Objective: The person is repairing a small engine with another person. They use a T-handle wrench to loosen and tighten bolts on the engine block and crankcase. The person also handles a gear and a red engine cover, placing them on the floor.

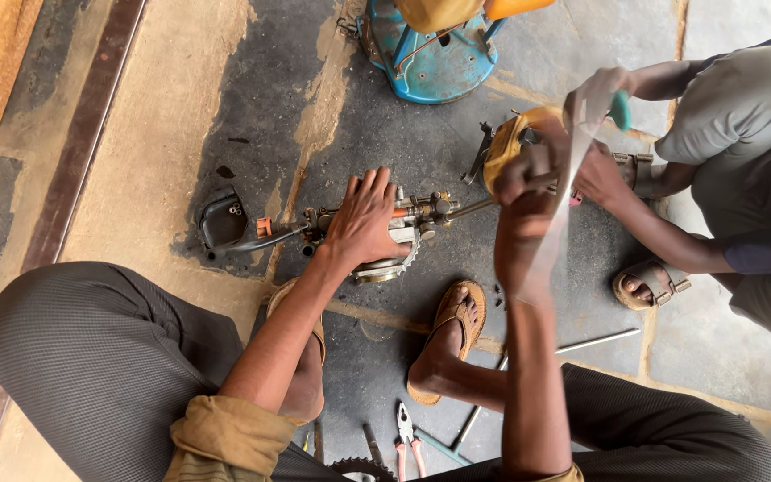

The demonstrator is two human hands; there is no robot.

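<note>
My left hand [363, 219] lies flat, fingers spread, on a metal engine assembly [417, 217] on the floor. A toothed disc [385, 268] sits under the assembly, and a black handle [222, 223] sticks out on its left. A thin shaft [470, 207] leads right to a yellow housing [509, 143]. My right hand [524, 183] is clenched on a dark rod-like tool at that housing, and a blurred pale strip [557, 228] crosses over it. A co-worker's hands [601, 174] hold the housing from the right, one with a teal-handled tool [619, 109].
A blue metal base [430, 58] stands at the top. Red-handled pliers [406, 439], a gear [359, 469] and a long metal rod [595, 341] lie near my sandalled foot [452, 326]. The co-worker squats at the right, with a sandalled foot [646, 284] nearby.
</note>
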